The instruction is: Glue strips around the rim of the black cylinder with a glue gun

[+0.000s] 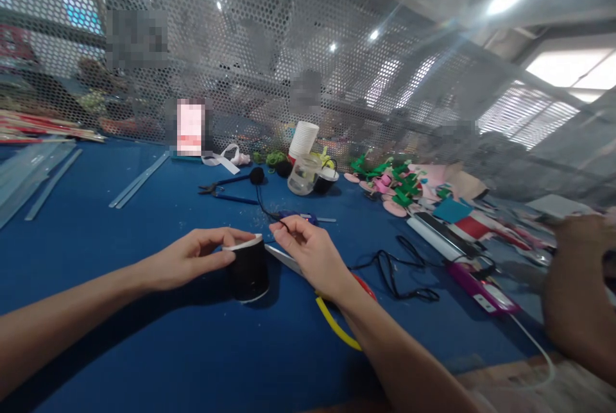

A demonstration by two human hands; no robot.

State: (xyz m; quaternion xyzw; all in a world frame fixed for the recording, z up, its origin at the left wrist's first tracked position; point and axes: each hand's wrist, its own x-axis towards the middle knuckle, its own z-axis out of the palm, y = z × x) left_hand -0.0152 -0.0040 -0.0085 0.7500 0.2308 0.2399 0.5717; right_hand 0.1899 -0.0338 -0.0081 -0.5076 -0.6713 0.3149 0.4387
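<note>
A black spool (249, 270) with white rims stands on the blue table (120, 240). My left hand (192, 259) rests against the spool's left side, fingers curled onto its top rim. My right hand (308, 252) is just right of the spool, fingers pinched on a thin black thread (276, 220) that runs back towards the middle of the table. Scissors (289, 262) with yellow and red handles (337, 326) lie under my right hand and forearm.
A perforated metal screen (289, 67) closes the far side. Pliers (226, 188), a clear cup (304, 174), a white cup stack (303, 140), green and pink craft pieces (394, 185), a black cord (399, 272) and a pink device (481, 291) lie beyond. Another person's arm (577, 285) is at right.
</note>
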